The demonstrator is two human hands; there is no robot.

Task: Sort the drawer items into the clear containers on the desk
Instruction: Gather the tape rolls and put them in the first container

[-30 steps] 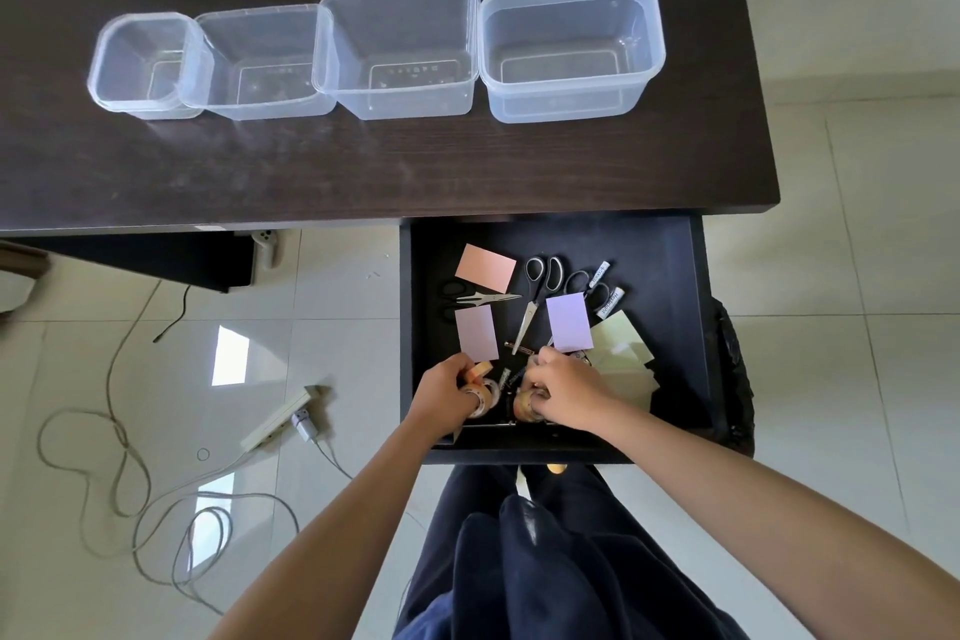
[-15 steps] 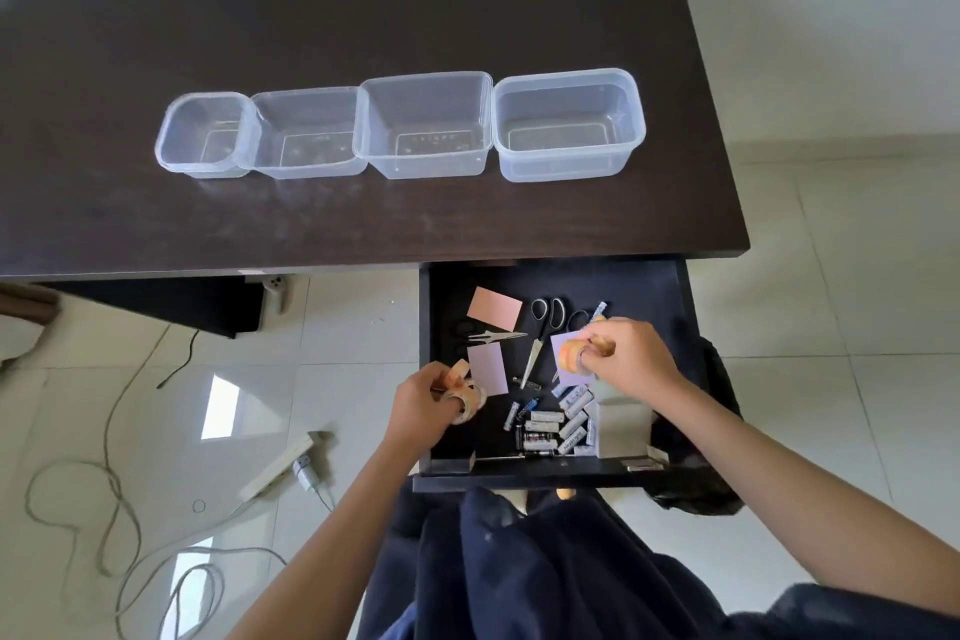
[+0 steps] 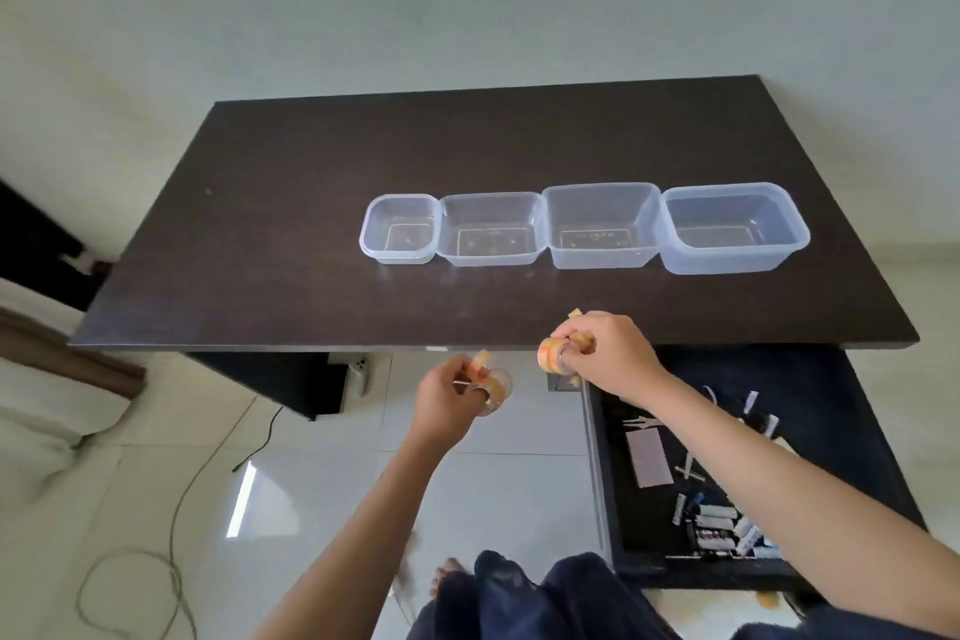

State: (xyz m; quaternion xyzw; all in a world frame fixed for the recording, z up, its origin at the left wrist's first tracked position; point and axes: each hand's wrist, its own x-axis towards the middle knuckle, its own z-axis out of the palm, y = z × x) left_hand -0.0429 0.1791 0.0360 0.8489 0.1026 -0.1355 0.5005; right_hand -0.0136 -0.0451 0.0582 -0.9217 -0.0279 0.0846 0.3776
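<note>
My left hand [image 3: 448,398] grips a clear tape roll [image 3: 492,387]; right hand [image 3: 605,353] fingers pinch an orange tape roll [image 3: 551,355] at the tabletop [image 3: 311,250] edge.

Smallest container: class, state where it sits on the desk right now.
In the head view, the smallest container stands at the left end of the row of four on the desk, touching the next container, beyond the left hand.

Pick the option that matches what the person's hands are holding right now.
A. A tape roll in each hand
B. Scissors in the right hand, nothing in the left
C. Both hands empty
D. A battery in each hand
A: the left hand grips a clear tape roll and the right hand grips an orange tape roll, both near the desk front edge.
</note>
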